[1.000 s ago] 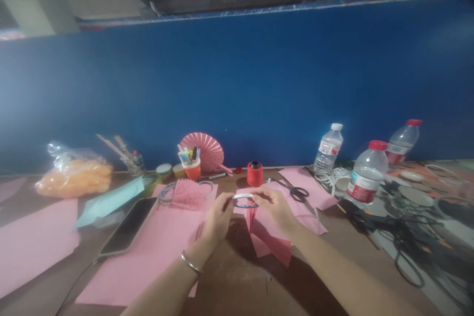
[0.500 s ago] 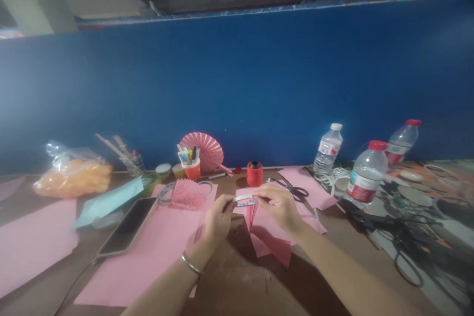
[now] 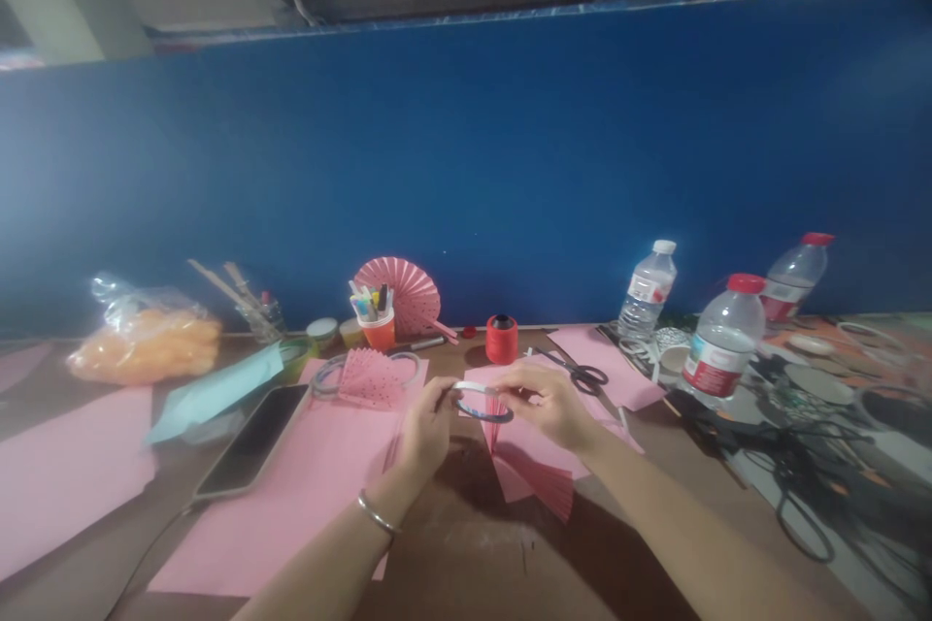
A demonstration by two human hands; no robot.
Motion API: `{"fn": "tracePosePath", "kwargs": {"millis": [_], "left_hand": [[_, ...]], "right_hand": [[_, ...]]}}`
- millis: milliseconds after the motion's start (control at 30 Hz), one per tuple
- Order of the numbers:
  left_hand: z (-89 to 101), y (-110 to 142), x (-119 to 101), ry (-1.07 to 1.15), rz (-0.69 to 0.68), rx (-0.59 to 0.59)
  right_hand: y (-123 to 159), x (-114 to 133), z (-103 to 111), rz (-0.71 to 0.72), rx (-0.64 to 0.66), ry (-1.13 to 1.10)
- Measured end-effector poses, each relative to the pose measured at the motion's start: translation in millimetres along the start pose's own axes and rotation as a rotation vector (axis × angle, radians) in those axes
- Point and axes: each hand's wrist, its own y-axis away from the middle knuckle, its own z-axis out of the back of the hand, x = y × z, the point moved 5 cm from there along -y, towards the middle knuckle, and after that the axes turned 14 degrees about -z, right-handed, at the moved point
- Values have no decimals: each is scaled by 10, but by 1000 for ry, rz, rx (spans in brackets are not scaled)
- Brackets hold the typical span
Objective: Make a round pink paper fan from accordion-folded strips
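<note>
Between my hands, above the table, is a thin roll of tape (image 3: 477, 389), tilted so that its open middle shows. My left hand (image 3: 431, 427) pinches its left side. The fingertips of my right hand (image 3: 545, 400) are closed on its right side. Below and behind the roll, a pleated pink paper (image 3: 543, 482) lies fanned out on the table, partly hidden by the roll and my right hand. Under it are flat pink sheets (image 3: 510, 483). A spool of red thread (image 3: 502, 342) stands just beyond my hands, and black scissors (image 3: 582, 375) lie past my right hand.
A finished-looking pink fan (image 3: 408, 286) leans on the blue wall behind a cup of pens (image 3: 377, 330). A phone (image 3: 251, 441) and large pink paper (image 3: 291, 505) lie left. Bottles (image 3: 724, 340) and tangled black cable (image 3: 801, 475) crowd the right.
The tape roll has turned in my fingers, so more of its ring and opening shows. My hands stay nearly in place; the paper and other things on the table have not moved.
</note>
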Motion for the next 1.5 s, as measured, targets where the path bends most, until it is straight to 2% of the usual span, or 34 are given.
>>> {"fn": "tracePosePath", "kwargs": {"millis": [67, 267, 500, 867, 1067, 1267, 1500], "left_hand": [[6, -2, 15, 7, 1, -4], [3, 6, 42, 15, 50, -1], [-11, 17, 31, 25, 38, 17], [-15, 31, 27, 7, 100, 16], [-18, 47, 15, 3, 134, 9], [-31, 47, -5, 0, 111, 24], [-39, 56, -3, 33, 110, 14]], "right_hand": [[7, 23, -39, 9, 81, 35], [26, 75, -69, -5, 158, 130], [35, 96, -120, -89, 283, 198], [23, 66, -96, -110, 248, 104], [30, 60, -116, -113, 249, 184], [31, 13, -136, -120, 274, 197], [13, -8, -105, -116, 242, 153]]}}
